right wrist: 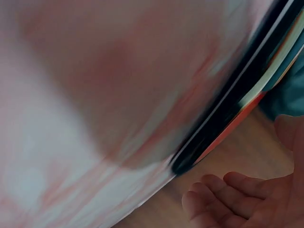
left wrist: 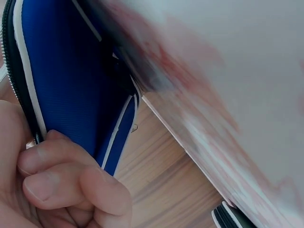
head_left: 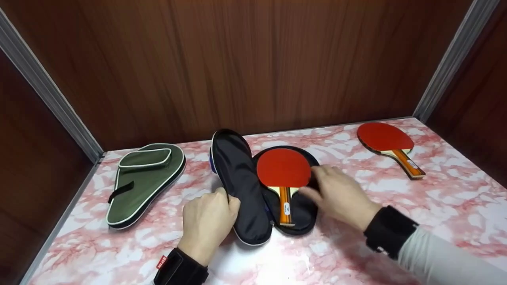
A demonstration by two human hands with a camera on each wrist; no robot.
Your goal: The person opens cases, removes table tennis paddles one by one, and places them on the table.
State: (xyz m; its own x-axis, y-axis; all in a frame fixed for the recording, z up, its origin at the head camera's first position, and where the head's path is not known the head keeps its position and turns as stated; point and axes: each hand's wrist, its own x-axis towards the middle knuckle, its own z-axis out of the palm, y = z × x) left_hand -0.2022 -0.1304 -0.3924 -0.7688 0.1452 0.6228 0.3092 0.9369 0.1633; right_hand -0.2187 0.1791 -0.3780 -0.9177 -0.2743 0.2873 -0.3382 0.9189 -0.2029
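Note:
A blue table tennis bat case (left wrist: 71, 90) lies unzipped at the middle of the table, its black-lined lid (head_left: 241, 186) folded up to the left. My left hand (head_left: 210, 215) pinches the lid's zipped edge between thumb and curled fingers. In the other half of the case rests a red table tennis bat (head_left: 283, 168), its orange-striped handle towards me. My right hand (head_left: 340, 194) is beside the bat's right edge, fingers loosely bent and thumb apart. The right wrist view shows those fingers (right wrist: 228, 199) holding nothing; whether they touch the case cannot be told.
A green bat case (head_left: 152, 186) with white piping and a small pocket lies at the left. Another red bat (head_left: 385, 138) lies at the back right. Wooden panels (head_left: 257, 67) close off the back and sides of the marbled pink-and-white table (head_left: 150, 253).

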